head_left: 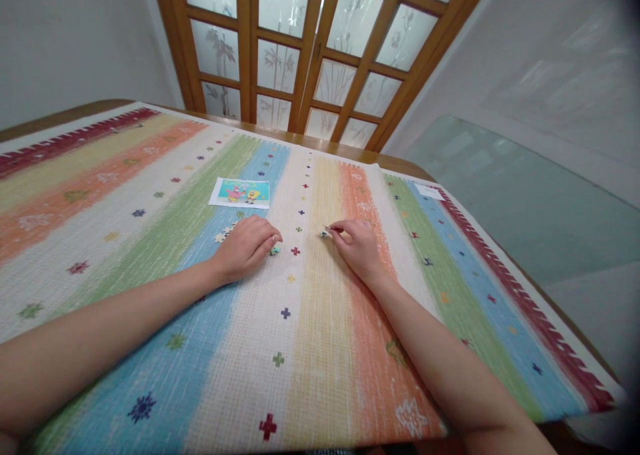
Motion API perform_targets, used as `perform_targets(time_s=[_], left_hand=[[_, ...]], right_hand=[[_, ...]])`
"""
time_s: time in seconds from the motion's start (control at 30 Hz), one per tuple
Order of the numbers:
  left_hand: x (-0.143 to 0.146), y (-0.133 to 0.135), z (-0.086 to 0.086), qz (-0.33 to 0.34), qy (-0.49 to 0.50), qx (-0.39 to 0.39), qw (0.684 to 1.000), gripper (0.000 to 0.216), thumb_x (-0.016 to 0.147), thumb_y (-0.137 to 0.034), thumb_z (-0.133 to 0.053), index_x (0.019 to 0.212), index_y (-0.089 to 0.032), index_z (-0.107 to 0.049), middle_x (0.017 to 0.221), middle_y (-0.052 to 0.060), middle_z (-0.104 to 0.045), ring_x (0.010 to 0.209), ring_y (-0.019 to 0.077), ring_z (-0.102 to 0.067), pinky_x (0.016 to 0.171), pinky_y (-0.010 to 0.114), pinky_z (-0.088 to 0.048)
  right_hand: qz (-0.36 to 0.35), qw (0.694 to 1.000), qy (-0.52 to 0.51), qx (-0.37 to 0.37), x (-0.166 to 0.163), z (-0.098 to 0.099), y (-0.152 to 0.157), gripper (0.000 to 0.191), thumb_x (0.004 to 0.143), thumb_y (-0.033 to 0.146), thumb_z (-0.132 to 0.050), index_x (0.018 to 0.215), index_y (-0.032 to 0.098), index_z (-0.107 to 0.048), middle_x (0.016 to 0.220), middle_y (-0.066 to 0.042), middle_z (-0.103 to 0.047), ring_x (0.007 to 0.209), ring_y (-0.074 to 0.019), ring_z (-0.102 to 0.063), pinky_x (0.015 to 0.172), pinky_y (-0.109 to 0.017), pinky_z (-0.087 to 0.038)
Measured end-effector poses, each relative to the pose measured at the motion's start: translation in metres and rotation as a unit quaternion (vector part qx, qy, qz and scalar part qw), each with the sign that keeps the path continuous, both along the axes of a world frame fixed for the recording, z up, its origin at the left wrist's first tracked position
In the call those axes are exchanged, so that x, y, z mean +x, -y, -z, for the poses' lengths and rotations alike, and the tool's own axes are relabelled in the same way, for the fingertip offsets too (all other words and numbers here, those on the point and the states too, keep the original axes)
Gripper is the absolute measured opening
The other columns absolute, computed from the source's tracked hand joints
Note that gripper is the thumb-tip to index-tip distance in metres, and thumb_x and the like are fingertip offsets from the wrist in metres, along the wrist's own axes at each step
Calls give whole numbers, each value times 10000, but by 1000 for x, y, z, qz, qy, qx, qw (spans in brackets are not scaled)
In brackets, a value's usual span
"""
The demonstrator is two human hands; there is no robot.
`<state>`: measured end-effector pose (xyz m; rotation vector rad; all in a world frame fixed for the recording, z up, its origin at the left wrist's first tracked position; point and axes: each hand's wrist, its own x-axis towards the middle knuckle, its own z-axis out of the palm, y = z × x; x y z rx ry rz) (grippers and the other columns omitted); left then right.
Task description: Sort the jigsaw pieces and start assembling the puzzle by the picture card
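My left hand [250,245] rests low over the cloth with its fingers drawn together. A tiny pale bit shows at its fingertips, too small to name. Close under those fingertips lies a greenish jigsaw puzzle piece [275,250]. Several loose puzzle pieces [225,232] lie in a pile behind the left hand, which partly covers them. My right hand [358,247] pinches a small puzzle piece [327,228] between thumb and forefinger, just above the yellow stripe. More of what looks like puzzle pieces shows right below that pinch, unclear at this size.
A picture card [240,193] with a pink and a yellow cartoon figure lies beyond my left hand. The striped tablecloth [250,375] covers the table. At the far right lies a white paper [429,191]. Wooden glazed doors [300,48] stand behind the table.
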<state>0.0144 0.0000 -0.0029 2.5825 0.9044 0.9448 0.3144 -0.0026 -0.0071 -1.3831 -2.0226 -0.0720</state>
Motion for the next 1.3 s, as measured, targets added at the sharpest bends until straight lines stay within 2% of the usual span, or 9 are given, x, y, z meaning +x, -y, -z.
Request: perform_targets(time_s=[0.33, 0.77, 0.97, 1.13, 1.3], left_hand=[[1, 1, -4, -4, 21, -10, 1000, 356, 1047, -339, -322, 950, -187, -628, 920, 74, -663, 909, 226, -567, 882, 402, -438], [0, 1, -5, -5, 18, -12, 1000, 356, 1048, -352, -328, 949, -189, -628, 921, 76, -664, 918, 230, -573, 877, 406, -439], [-8, 2, -3, -27, 9, -8, 1000, 284, 1027, -354, -401, 991, -186, -627, 890, 70, -642, 883, 227, -563, 845, 404, -441], [-15, 0, 3, -35, -31, 6, 999, 258, 983, -393, -529, 1099, -194, -646, 1051, 90, -637, 1015, 249, -561, 926, 433, -444], [-15, 0, 9, -32, -95, 21, 995, 296, 909, -453, -653, 1122, -252, -700, 1244, 96, -599, 1172, 292, -518, 1022, 493, -415]], right_hand=[[45, 996, 74, -32, 16, 11, -13, 166, 936, 280, -600, 874, 227, -744, 895, -61, -765, 903, -248, -653, 872, -408, -374], [33, 989, 125, -67, 6, 7, -2, 227, 908, 157, -536, 978, 209, -745, 1063, -114, -732, 1028, -294, -593, 889, -463, -381], [77, 995, 45, -33, 2, 11, 0, 281, 884, 142, -461, 1106, 182, -629, 1076, -146, -692, 1003, -302, -591, 874, -450, -416], [46, 999, 10, 4, -3, 8, 5, 272, 897, 177, -465, 1131, 192, -604, 1117, -139, -680, 1054, -307, -584, 919, -452, -425], [-12, 999, 40, -10, -15, 1, 16, 337, 911, 174, -469, 1222, 210, -596, 1134, -124, -685, 1093, -301, -584, 951, -460, -415]])
